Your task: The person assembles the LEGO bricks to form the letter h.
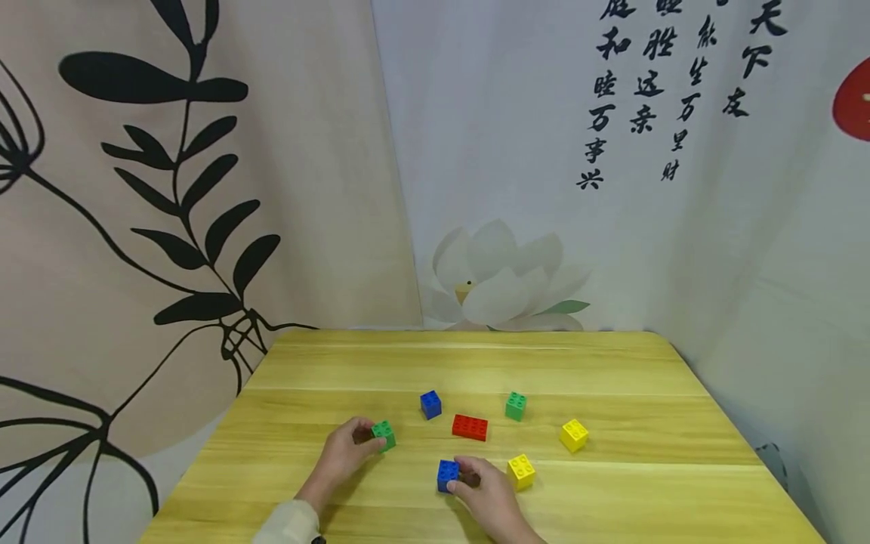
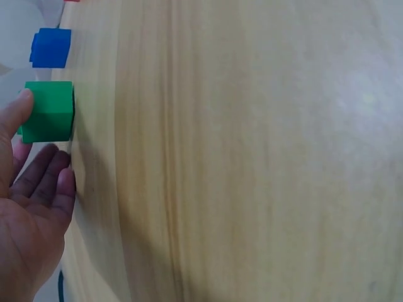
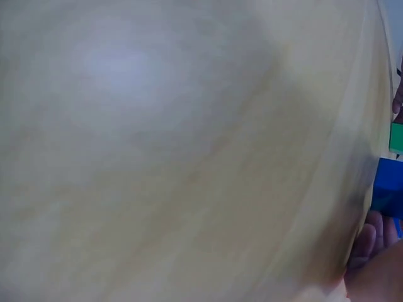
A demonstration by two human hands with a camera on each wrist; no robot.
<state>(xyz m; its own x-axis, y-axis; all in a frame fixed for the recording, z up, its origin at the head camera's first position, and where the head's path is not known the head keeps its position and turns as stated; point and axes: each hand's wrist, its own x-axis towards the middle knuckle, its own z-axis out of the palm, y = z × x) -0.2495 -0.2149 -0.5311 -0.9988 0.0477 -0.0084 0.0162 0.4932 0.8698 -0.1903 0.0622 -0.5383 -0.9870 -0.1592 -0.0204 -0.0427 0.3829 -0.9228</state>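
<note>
My left hand (image 1: pixel 342 455) pinches a green building block (image 1: pixel 384 434) between thumb and fingers at the left of the wooden table. In the left wrist view the thumb lies on the green block (image 2: pixel 51 112), and the other fingers curl loosely below it. Nearer the front, my right hand (image 1: pixel 488 499) holds a blue building block (image 1: pixel 447 475) by its right side, studs facing up. The right wrist view catches this blue block (image 3: pixel 388 187) at its right edge, with fingertips just under it. A yellow block (image 1: pixel 521 471) stands right beside the right hand.
Behind the hands lie a second blue block (image 1: pixel 431 405), a longer red block (image 1: pixel 470 428) and another green block (image 1: pixel 516 406). Farther right sits another yellow block (image 1: pixel 574 435). The wooden table (image 1: pixel 652 499) reaches back to printed curtains (image 1: pixel 326 189).
</note>
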